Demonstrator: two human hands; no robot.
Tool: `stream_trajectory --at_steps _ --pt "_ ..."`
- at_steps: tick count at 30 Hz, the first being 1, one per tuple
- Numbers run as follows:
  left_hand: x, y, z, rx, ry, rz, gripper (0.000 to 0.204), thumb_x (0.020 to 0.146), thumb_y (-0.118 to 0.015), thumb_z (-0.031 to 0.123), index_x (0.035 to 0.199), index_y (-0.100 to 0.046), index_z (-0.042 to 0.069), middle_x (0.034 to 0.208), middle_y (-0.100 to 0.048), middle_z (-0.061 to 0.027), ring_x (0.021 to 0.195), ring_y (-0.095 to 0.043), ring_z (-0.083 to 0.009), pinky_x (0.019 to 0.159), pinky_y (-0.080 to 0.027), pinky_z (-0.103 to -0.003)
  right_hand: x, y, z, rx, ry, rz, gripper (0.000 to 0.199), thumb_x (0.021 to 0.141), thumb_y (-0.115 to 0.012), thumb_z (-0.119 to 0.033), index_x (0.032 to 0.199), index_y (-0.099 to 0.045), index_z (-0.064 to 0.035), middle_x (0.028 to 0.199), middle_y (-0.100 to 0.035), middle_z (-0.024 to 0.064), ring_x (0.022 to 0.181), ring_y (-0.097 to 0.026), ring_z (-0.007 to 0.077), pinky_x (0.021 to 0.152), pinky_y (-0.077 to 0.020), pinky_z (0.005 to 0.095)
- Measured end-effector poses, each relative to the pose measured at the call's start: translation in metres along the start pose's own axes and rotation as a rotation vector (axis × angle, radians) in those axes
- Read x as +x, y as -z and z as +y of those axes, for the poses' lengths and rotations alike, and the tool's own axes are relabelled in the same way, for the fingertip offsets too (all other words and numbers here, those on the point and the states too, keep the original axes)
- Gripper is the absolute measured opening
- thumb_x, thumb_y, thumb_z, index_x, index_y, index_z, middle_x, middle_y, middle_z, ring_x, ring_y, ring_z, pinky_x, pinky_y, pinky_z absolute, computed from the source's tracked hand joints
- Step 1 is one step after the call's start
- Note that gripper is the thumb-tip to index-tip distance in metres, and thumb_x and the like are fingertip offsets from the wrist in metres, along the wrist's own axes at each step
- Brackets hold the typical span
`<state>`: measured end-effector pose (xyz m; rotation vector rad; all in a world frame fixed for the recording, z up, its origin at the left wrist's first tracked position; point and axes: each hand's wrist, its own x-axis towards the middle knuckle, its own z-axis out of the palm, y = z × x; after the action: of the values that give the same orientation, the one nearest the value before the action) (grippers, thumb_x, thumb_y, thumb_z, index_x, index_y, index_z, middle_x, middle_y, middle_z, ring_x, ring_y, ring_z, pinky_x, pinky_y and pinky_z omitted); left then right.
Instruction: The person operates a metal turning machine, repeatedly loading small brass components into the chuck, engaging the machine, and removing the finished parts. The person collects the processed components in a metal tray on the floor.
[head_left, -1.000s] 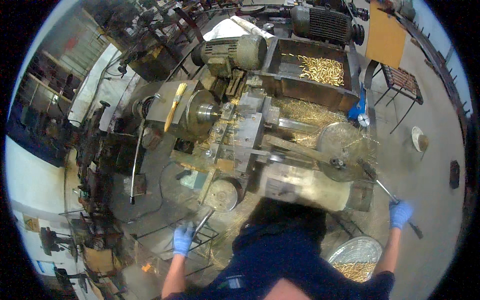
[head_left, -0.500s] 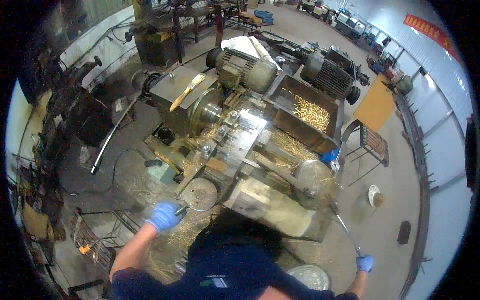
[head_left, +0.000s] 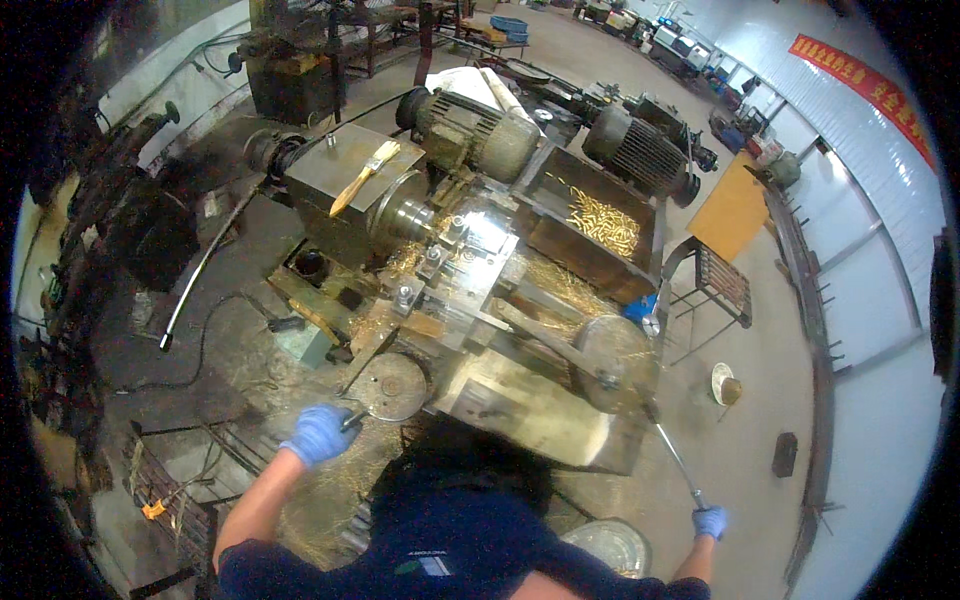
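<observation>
Your left hand (head_left: 318, 434), blue-gloved, is clenched on the short crank handle of the round grey steel handwheel (head_left: 392, 387) just beyond the grip. Right hand (head_left: 710, 521) grips the long thin steel lever (head_left: 672, 458) at its end: rigid, probably oily, hold the tip for leverage. Beyond: grey lathe body (head_left: 520, 410).

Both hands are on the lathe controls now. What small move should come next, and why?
Probably a slight turn of the round handwheel, whose crank handle the gloved left hand already grips. The right hand holds the end of the long lever. Brass-coloured chips lie around the tool slide by the chuck, which suggests cutting is under way. Feed gently; the cutting point itself is too small to see.
</observation>
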<state>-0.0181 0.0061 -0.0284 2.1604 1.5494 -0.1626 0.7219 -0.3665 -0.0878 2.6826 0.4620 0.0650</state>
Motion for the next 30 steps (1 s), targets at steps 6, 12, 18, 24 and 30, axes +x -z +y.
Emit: stream_trajectory --at_steps 6,12,18,24,30 --pt "-0.001 0.011 0.006 -0.033 0.037 -0.079 0.031 0.079 -0.053 0.038 0.076 -0.062 0.008 0.070 -0.060 -0.0184 0.068 -0.058 -0.0372 0.062 -0.045 -0.046 -0.015 0.007 -0.002 0.002 0.017 -0.049 0.030 0.066 -0.066 -0.034 0.075 -0.067 -0.0056 0.081 -0.064 0.0169 0.077 -0.063 0.0328 0.070 -0.0496 0.0388" --pt "0.001 0.005 0.000 -0.033 0.019 -0.068 0.032 0.079 -0.052 0.037 0.075 -0.063 0.007 0.070 -0.060 -0.0189 0.068 -0.058 -0.0374 0.062 -0.045 -0.046 -0.035 0.027 -0.010 0.123 -0.084 -0.102 0.031 0.062 -0.071 -0.033 0.075 -0.067 -0.0046 0.079 -0.064 0.0175 0.076 -0.064 0.0318 0.067 -0.0500 0.0384" --pt "0.001 0.007 0.000 -0.032 -0.007 -0.056 0.033 0.079 -0.052 0.037 0.074 -0.063 0.007 0.071 -0.061 -0.0196 0.069 -0.059 -0.0373 0.063 -0.045 -0.046 -0.043 0.019 -0.009 0.061 -0.089 -0.076 0.035 0.062 -0.071 -0.034 0.079 -0.066 -0.0038 0.085 -0.064 0.0195 0.081 -0.063 0.0327 0.071 -0.0496 0.0390" --pt "0.005 -0.008 -0.013 -0.014 -0.027 -0.018 0.037 0.078 -0.054 0.044 0.072 -0.060 0.008 0.065 -0.059 -0.0184 0.064 -0.058 -0.0373 0.060 -0.045 -0.046 -0.045 -0.006 0.003 0.125 -0.098 -0.009 0.031 0.060 -0.071 -0.030 0.075 -0.067 -0.0031 0.077 -0.064 0.0192 0.075 -0.063 0.0336 0.067 -0.0495 0.0407" --pt "0.005 -0.006 -0.012 -0.019 -0.007 -0.043 0.036 0.078 -0.053 0.043 0.072 -0.061 0.008 0.066 -0.059 -0.0187 0.065 -0.058 -0.0371 0.061 -0.045 -0.046 -0.060 -0.003 -0.001 0.139 -0.114 0.007 0.035 0.058 -0.073 -0.030 0.074 -0.065 -0.0009 0.077 -0.064 0.0202 0.074 -0.063 0.0330 0.067 -0.0493 0.0399"
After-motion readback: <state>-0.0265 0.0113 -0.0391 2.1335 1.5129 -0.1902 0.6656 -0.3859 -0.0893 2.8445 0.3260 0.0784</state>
